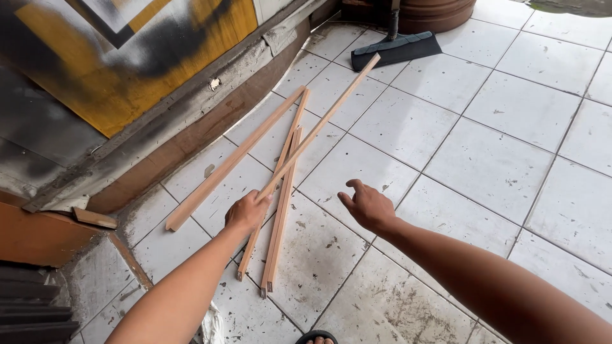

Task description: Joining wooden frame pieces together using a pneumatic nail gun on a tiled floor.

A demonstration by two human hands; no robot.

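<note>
My left hand (247,211) is closed around the near end of 1 long wooden strip (322,122), which rises at a slant from my grip and runs up toward the far side, its tip reaching just beside the dark floor squeegee (396,49). My right hand (366,205) hangs open and holds nothing, fingers loosely curled, hovering over the white tiled floor (484,159) a little to the right of the strips.

Under the lifted strip, 3 more wooden strips (278,210) lie flat on the tiles. 1 of them angles off to the left toward the brown edging at the foot of the wall; the other 2 lie close together, their near ends pointing back toward me. The lifted strip crosses over this pair.

The tiles are dirty, speckled with dust and bits of debris. A yellow and black painted panel (115,70) leans at the upper left. A toe of my sandal (317,337) shows at the bottom edge.
</note>
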